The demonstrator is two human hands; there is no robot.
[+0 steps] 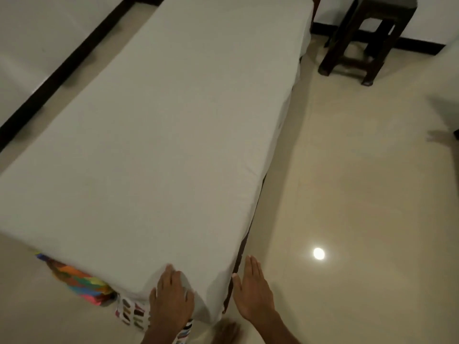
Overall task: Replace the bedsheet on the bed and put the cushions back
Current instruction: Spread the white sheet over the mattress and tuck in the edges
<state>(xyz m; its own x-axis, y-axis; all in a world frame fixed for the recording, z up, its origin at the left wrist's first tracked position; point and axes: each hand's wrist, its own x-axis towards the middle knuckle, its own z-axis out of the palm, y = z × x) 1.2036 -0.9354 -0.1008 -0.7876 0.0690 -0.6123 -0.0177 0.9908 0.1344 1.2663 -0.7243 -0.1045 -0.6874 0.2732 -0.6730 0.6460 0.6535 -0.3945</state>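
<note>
1. Head view: a white bedsheet lies smooth and flat over the whole top of the bed. It hangs down the near end and the right side, and the bed's dark edge shows below it on the right.
2. The left hand rests palm down on the near right corner of the bedsheet. Its fingers are straight and close together over the corner, pressing the cloth, not pinching it.
3. The right hand is just beside that corner, on the bed's right side. It is flat and holds nothing, fingers straight and together, thumb spread toward the hanging sheet. I cannot tell whether the thumb touches the cloth.
4. A multicoloured cloth sticks out from under the bed's near end, to the left. A white patterned cloth lies next to it, just beside the left hand.
5. A dark wooden stool stands on the glossy floor, near the bed's far right corner.
</note>
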